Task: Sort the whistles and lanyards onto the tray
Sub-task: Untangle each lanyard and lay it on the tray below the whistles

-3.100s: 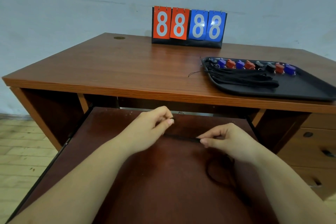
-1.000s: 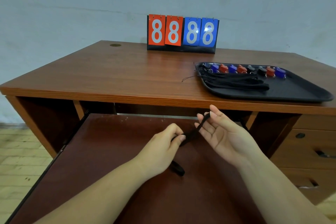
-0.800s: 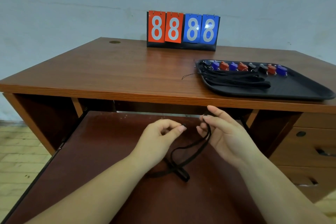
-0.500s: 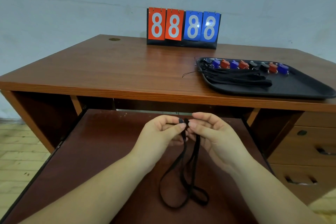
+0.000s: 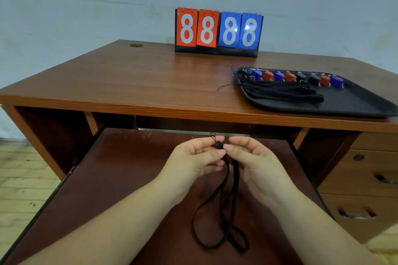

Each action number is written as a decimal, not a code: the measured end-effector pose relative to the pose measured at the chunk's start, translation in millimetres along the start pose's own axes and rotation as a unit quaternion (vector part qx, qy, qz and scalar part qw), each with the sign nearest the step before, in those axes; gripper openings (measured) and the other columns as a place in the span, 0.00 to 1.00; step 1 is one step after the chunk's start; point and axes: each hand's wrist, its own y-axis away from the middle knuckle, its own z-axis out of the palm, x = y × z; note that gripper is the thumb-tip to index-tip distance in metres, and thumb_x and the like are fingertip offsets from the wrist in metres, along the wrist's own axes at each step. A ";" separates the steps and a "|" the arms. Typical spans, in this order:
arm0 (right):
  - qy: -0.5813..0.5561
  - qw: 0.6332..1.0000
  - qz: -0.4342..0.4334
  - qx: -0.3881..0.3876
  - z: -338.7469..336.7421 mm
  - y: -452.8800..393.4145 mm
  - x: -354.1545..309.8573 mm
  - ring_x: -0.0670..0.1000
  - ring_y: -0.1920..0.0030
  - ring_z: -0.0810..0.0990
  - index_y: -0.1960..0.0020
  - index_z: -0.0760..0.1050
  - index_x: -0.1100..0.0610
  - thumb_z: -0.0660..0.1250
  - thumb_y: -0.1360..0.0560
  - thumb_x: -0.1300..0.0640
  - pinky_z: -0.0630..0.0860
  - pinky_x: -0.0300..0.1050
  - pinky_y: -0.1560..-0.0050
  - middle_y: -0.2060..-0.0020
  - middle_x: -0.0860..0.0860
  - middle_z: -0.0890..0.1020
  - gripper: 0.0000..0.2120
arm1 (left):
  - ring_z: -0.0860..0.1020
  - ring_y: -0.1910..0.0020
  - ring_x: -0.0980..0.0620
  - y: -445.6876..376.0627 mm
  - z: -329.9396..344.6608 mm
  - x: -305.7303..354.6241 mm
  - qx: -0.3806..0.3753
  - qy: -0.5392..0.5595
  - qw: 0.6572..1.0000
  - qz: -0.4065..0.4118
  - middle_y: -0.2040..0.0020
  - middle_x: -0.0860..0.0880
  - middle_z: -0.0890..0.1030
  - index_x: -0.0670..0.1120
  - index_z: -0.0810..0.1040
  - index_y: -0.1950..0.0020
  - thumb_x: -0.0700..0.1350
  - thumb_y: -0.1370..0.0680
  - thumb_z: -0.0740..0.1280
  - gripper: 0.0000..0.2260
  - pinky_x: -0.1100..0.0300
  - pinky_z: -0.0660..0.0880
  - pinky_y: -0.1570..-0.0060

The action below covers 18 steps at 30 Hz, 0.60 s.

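Both hands, left hand and right hand, pinch the lanyard top above the pull-out shelf's back edge, letting its loop hang straight for the tray.

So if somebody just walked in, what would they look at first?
Probably the scoreboard at the back of the desk, with big white 8s on red and blue cards. Next, the two hands, left hand and right hand, pinching the top of a black lanyard over the pull-out shelf. Then the black tray on the right, with a row of colourful whistles.
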 end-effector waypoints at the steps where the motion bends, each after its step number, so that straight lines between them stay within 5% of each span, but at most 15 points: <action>1: 0.003 1.000 -0.003 -0.005 0.5 0.7 0.3 0.50 0.62 0.84 0.54 0.78 0.58 0.71 0.39 0.61 0.81 0.42 0.62 0.59 0.54 0.86 0.13 | 0.80 0.65 0.55 0.3 0.1 0.2 -0.003 -0.006 1.000 0.001 0.60 0.45 0.82 0.43 0.81 0.46 0.34 0.27 0.68 0.11 0.61 0.79 0.59; 8: 0.035 0.999 -0.018 -0.020 -0.2 0.7 1.2 0.51 0.60 0.83 0.52 0.78 0.57 0.69 0.31 0.64 0.79 0.44 0.59 0.59 0.54 0.84 0.08 | 0.81 0.66 0.53 0.0 -2.6 1.5 0.013 -0.009 1.000 0.012 0.65 0.46 0.81 0.41 0.81 0.53 0.32 0.27 0.67 0.07 0.61 0.78 0.62; 14: 0.129 0.989 -0.047 -0.059 1.3 2.3 3.1 0.45 0.61 0.81 0.49 0.77 0.56 0.67 0.31 0.74 0.77 0.36 0.60 0.63 0.46 0.81 0.17 | 0.78 0.68 0.54 -1.7 -3.4 2.9 0.042 -0.019 0.999 0.010 0.69 0.48 0.79 0.44 0.80 0.61 0.31 0.26 0.65 0.09 0.62 0.78 0.65; 18: 0.159 0.985 -0.046 -0.053 -2.0 0.8 -0.6 0.44 0.67 0.79 0.52 0.79 0.55 0.64 0.29 0.73 0.71 0.35 0.70 0.64 0.50 0.80 0.16 | 0.78 0.69 0.54 -4.0 -4.5 4.8 0.071 -0.019 0.997 0.012 0.70 0.48 0.79 0.43 0.80 0.62 0.32 0.26 0.65 0.10 0.63 0.78 0.66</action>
